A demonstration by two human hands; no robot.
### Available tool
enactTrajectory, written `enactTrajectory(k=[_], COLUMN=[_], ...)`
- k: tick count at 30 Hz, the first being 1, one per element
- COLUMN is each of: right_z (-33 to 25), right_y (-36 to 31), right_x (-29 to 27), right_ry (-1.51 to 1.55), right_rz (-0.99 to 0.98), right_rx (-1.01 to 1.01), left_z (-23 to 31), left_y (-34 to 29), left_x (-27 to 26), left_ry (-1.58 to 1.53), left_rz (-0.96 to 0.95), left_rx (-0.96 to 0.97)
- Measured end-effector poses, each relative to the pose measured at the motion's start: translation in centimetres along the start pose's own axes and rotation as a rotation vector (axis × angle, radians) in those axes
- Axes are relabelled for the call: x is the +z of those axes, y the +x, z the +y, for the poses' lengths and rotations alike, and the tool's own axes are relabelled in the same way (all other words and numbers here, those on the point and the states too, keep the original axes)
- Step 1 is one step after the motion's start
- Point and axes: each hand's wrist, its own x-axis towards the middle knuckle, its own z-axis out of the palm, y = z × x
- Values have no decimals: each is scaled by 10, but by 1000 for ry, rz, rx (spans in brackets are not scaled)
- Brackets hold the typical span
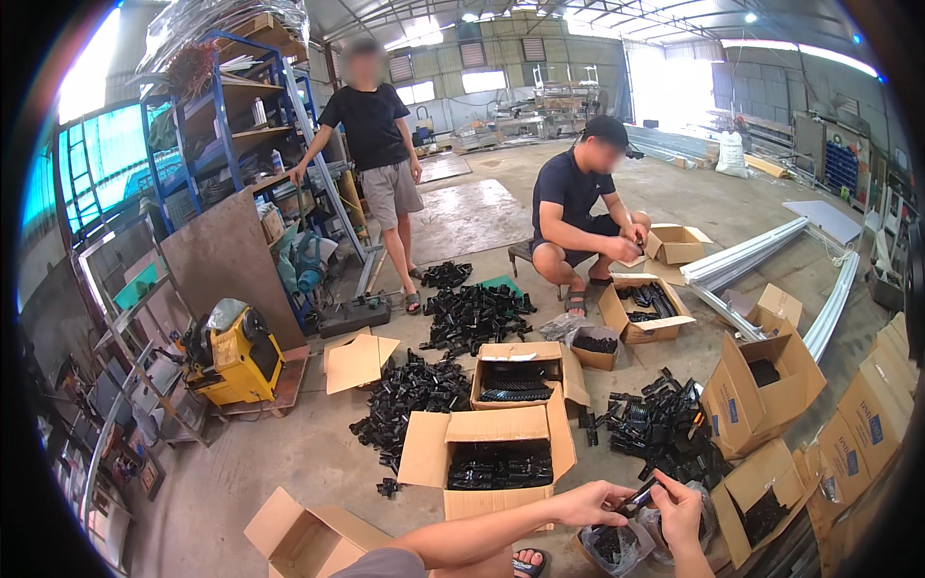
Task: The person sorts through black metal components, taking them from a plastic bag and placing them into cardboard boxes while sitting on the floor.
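Note:
My left hand [595, 504] and my right hand [680, 511] meet at the lower right, each with its fingers closed on one small, dark, elongated black part [639, 498]. Its exact kind is too small to make out. Just below them, a clear plastic bag [631, 551] holds small black pieces. Another clear bag [710, 525] lies partly behind my right hand. Beyond my hands, a heap of black plastic parts [665, 429] covers the floor. An open cardboard box [496, 503] filled with similar black parts stands left of that heap.
More black heaps [409, 400] and open cartons [520, 371] spread ahead. A tilted open box [313, 539] lies lower left; cartons [761, 395] line the right. One person [583, 197] sits handling something; another [376, 125] stands by blue shelving [226, 106]. A yellow machine [236, 361] sits left.

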Motion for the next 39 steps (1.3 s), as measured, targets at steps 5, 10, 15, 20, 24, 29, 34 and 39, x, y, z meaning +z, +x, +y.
enactTrajectory(k=[5, 10, 15, 20, 24, 29, 34, 39], right_z=[2, -7, -12, -16, -8, -13, -9, -12], right_y=[-3, -6, -7, -10, -9, -6, -2, -3], right_x=[1, 3, 1, -7, -10, -2, 1, 1], right_ry=[-26, -16, 146, 114, -57, -27, 18, 137], right_rz=[2, 50, 38, -32, -18, 50, 54, 9], right_rx=[-32, -31, 36, 101, 24, 41, 19, 73], left_z=[6, 22, 25, 25, 17, 10, 16, 17], left_y=[-4, -10, -12, -13, -8, -9, -8, -9], left_x=[2, 9, 9, 6, 1, 2, 2, 1], left_ry=[93, 171, 154, 223, 269, 149, 124, 161], left_rz=[12, 47, 27, -64, -74, -22, 45, 38], left_rx=[25, 68, 112, 25, -4, 38, 20, 24])
